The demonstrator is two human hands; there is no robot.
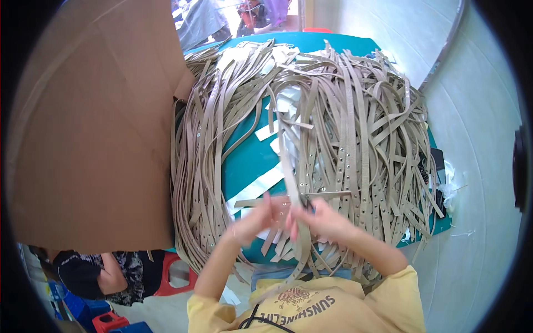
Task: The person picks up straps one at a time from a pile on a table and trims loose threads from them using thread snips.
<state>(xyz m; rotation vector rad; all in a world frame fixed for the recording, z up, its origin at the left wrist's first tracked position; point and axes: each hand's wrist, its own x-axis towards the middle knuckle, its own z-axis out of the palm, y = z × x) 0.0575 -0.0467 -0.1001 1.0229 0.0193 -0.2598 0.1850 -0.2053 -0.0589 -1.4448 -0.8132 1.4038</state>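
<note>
Closely curled, fingers of right hand [321,221] on 1 beige strap [290,180]

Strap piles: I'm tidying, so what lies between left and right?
White strips lie on the green tabletop between the left pile and right pile, in the head view.

Teal table [242,173]; tan straps [360,119] in two heaps, white strips [258,186] between.

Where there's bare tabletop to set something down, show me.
The clearest patch is the green tabletop between the left strap bundle and the white strips. A narrow bare band runs along the far edge, behind the straps. Crowded: most of the right side, under the strap pile, and the near middle, around the left hand and right hand.
</note>
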